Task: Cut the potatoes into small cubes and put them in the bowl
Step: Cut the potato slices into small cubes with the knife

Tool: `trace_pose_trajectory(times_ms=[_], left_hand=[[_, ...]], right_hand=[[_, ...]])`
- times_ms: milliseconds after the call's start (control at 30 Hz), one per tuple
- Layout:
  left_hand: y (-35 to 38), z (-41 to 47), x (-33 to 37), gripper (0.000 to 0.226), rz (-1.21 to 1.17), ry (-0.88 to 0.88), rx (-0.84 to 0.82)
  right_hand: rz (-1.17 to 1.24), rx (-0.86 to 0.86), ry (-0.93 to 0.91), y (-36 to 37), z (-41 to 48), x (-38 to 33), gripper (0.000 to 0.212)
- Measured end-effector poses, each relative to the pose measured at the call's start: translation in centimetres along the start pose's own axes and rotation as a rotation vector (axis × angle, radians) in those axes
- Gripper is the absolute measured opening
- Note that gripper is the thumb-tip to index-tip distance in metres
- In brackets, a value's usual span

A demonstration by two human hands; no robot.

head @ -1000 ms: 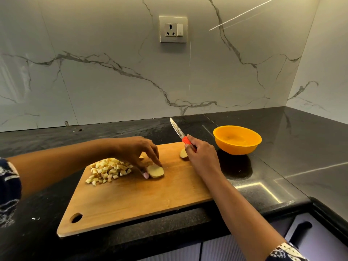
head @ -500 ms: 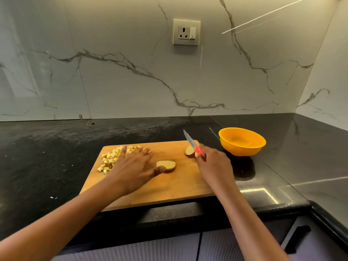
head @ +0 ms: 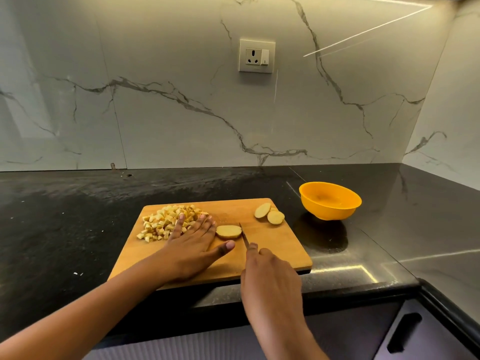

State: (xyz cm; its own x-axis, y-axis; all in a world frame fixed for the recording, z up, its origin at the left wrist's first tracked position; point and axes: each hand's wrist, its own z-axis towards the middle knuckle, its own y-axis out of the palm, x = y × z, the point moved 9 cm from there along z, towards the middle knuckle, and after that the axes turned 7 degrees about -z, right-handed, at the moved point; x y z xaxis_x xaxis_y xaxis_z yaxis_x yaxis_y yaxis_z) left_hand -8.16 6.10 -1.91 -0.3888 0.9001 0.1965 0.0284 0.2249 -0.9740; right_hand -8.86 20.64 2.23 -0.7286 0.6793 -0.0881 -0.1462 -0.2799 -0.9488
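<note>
- Potato slice [head: 228,232] lies mid-way across the cutting board [head: 275,250], with the knife [head: 244,236] tip at its right edge, seemingly touching.
- Right hand [head: 270,274] curls round the knife's hidden handle.
- Left hand [head: 192,248] lies flat, fingers straight, fingertips at the potato cubes [head: 163,220].
- Two more slices [head: 270,214] sit far right.
- Bowl [head: 330,201] stands right of the board.

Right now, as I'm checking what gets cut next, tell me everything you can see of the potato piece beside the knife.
The potato piece is a pale yellow oval slice with a thin tan skin rim. It lies flat, cut face up, near the middle of the wooden cutting board, whole and not yet cubed. The knife, gripped by the right hand, has its blade at the slice's right edge. The left hand lies flat at its left edge; contact is unclear.
</note>
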Motion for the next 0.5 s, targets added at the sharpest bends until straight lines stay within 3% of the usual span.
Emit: trace_pose_trajectory(times_ms=[333,500], left_hand=[[0.2,-0.3,0.1,0.144,-0.042,-0.051,0.053],[0.1,-0.8,0.2,0.126,-0.035,-0.029,0.042]], right_hand=[[-0.026,-0.027,-0.023,-0.4,1.2,-0.1,0.044],[-0.026,-0.026,-0.022,0.1,1.3,0.1,0.042]])
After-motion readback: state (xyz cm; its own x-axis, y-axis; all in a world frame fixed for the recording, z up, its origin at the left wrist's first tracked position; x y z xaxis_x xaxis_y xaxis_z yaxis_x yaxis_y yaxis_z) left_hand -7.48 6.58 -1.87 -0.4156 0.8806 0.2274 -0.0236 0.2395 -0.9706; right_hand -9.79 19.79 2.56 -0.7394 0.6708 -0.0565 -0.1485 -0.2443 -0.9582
